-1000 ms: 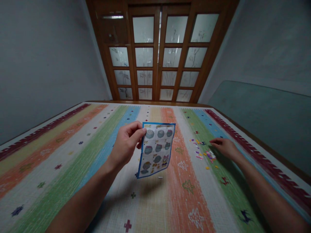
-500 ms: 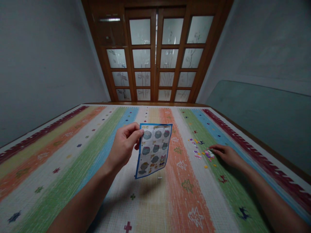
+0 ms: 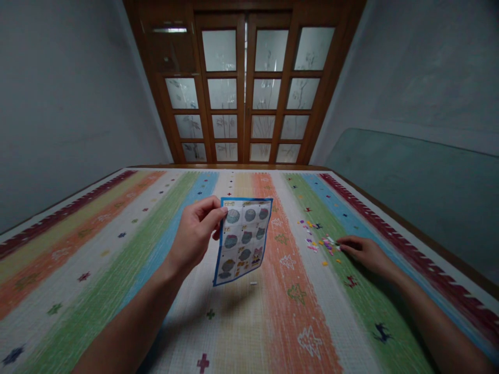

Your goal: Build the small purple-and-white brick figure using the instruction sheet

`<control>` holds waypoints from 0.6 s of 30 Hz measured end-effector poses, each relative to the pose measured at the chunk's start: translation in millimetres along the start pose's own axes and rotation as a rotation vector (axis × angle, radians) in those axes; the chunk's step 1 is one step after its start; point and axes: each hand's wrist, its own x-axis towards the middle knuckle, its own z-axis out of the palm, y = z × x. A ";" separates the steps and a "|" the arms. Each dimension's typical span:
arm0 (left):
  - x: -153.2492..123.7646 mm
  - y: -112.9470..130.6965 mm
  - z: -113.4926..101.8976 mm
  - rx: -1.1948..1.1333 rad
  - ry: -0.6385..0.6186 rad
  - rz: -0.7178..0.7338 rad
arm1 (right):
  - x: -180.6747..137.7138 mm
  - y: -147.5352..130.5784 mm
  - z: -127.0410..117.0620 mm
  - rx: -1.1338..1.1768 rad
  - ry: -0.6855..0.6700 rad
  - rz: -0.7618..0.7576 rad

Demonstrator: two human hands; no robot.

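Observation:
My left hand (image 3: 197, 231) is closed on the upper left edge of an instruction sheet (image 3: 244, 234), pinching it between thumb and fingers. The blue-bordered sheet stands tilted up above the tablecloth, its printed assembly pictures facing me. On the right, my right hand (image 3: 362, 252) reaches low to the edge of a scattered pile of tiny building bricks (image 3: 326, 244) in white, purple, pink, orange and yellow. Its fingertips are drawn together beside a white piece, and whatever lies between them is too small to make out. A single white brick (image 3: 253, 283) lies just below the sheet.
A striped, patterned tablecloth (image 3: 156, 291) covers the table. Beyond its far edge stand wooden doors (image 3: 245, 104) with glass panes. A pale green panel (image 3: 409, 176) borders the table on the right, with grey walls (image 3: 58, 104) at both sides.
My right hand's fingers have curled in more at the right edge of the brick pile. The sheet stays in my left hand; the whole view has shifted slightly.

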 end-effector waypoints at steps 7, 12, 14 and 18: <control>-0.3 -0.2 -0.1 -0.011 -0.016 0.006 | -4.4 -2.6 4.2 -0.011 0.082 -0.012; -1.1 1.3 0.9 -0.009 -0.021 0.010 | -1.7 -15.2 14.9 -0.118 0.109 -0.115; -1.2 1.3 0.4 -0.010 -0.025 0.012 | 0.1 -17.0 20.3 -0.167 0.092 -0.122; -0.8 0.0 -0.6 -0.018 -0.030 0.011 | 1.8 -14.5 28.4 -0.290 0.107 -0.132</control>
